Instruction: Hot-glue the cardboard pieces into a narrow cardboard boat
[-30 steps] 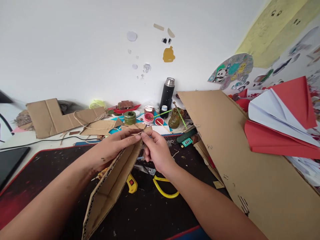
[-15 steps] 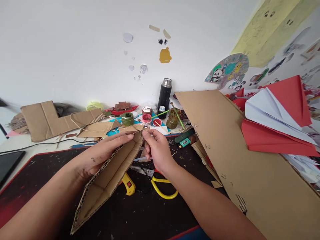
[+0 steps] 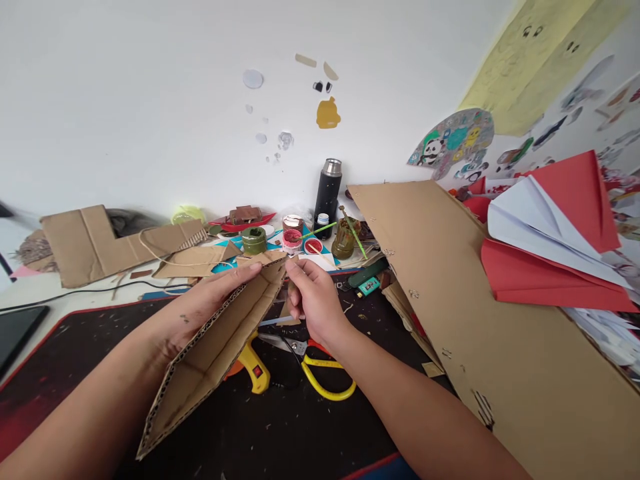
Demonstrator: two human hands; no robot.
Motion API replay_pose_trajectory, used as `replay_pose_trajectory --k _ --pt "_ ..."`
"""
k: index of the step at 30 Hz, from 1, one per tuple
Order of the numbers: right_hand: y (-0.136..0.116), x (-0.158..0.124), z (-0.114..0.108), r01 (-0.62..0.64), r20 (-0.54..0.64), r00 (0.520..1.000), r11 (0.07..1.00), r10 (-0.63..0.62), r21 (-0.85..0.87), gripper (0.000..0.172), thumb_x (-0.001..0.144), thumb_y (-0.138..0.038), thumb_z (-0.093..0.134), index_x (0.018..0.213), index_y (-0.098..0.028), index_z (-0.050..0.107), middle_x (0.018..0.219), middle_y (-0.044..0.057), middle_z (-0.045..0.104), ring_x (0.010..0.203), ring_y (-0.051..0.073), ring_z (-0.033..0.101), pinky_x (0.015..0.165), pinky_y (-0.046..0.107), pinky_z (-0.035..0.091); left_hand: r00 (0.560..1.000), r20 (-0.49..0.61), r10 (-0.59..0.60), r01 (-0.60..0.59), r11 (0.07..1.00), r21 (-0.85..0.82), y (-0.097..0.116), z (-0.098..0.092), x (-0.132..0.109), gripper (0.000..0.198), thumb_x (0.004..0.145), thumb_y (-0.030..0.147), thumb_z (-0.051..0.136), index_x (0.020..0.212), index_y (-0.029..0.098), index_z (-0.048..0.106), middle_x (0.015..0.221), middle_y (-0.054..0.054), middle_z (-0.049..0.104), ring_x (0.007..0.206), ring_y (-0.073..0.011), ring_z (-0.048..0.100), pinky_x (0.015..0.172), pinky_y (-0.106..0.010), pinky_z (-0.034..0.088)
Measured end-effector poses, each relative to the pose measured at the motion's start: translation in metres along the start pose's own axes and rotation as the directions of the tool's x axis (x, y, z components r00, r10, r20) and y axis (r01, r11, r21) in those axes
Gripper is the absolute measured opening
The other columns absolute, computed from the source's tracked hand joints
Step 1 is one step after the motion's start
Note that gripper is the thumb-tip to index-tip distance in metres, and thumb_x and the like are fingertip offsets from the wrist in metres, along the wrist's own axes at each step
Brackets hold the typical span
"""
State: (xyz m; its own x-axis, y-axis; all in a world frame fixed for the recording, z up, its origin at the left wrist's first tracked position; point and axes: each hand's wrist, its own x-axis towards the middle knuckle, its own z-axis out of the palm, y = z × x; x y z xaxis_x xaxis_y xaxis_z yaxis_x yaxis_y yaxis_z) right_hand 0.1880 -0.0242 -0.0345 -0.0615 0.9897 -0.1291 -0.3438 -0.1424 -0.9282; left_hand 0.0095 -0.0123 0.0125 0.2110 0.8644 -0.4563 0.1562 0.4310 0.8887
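A long folded cardboard piece (image 3: 215,357) with raised edges is held tilted above the dark desk mat (image 3: 310,440), its far tip pointing at the wall. My left hand (image 3: 207,300) is laid along its left outer side, fingers stretched toward the tip; the thumb is hidden. At the far tip, my right hand (image 3: 317,297) pinches the cardboard between thumb and fingers. Beneath the piece lies a yellow glue gun (image 3: 257,370), partly covered by it. Scissors (image 3: 325,377) with yellow and red handles rest under my right wrist.
A large cardboard sheet (image 3: 500,320) leans over the right side, with red and white folded paper (image 3: 550,267) on it. Paint jars (image 3: 255,240), a black thermos (image 3: 329,193) and cardboard scraps (image 3: 85,247) stand along the wall. A green utility knife (image 3: 367,272) lies right of my right hand.
The near end of the cardboard has shifted slightly left and up, and more of the glue gun shows. My left fingers have slid back a little from the tip. My right hand keeps its pinch.
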Motion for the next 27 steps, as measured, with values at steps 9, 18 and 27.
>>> replay_pose_trajectory --k 9,18,27 --pt "0.005 0.001 0.001 -0.021 0.05 0.999 1.0 0.02 0.017 0.042 0.086 -0.063 0.074 0.086 -0.025 0.055 0.047 -0.011 0.046 0.033 0.008 0.039 0.037 0.022 0.019 0.995 -0.075 -0.066 0.054 0.987 -0.155 0.013 0.009 -0.008 0.064 0.066 0.068 0.087 0.11 0.022 0.08 0.083 -0.004 0.084 0.065 -0.0221 0.071 0.056 -0.03 0.056" --pt "0.009 0.001 0.002 -0.005 0.066 0.998 0.999 0.009 -0.051 0.038 0.085 -0.057 0.075 0.094 -0.024 0.058 0.044 -0.013 0.049 0.031 0.008 0.041 0.036 0.021 0.026 0.992 -0.117 0.04 -0.05 0.995 -0.084 0.007 0.008 -0.005 0.068 0.066 0.071 0.088 0.113 0.022 0.08 0.099 -0.006 0.086 0.083 -0.0272 0.076 0.059 -0.03 0.057" --pt "0.014 0.003 0.0 0.083 0.085 0.994 0.989 -0.073 -0.124 0.034 0.088 -0.055 0.071 0.09 -0.024 0.056 0.042 -0.013 0.048 0.03 0.009 0.041 0.034 0.02 0.031 0.99 -0.102 0.102 -0.104 0.995 -0.012 0.001 0.006 0.0 0.07 0.069 0.073 0.086 0.119 0.024 0.08 0.114 -0.007 0.086 0.112 -0.0327 0.076 0.082 -0.033 0.062"
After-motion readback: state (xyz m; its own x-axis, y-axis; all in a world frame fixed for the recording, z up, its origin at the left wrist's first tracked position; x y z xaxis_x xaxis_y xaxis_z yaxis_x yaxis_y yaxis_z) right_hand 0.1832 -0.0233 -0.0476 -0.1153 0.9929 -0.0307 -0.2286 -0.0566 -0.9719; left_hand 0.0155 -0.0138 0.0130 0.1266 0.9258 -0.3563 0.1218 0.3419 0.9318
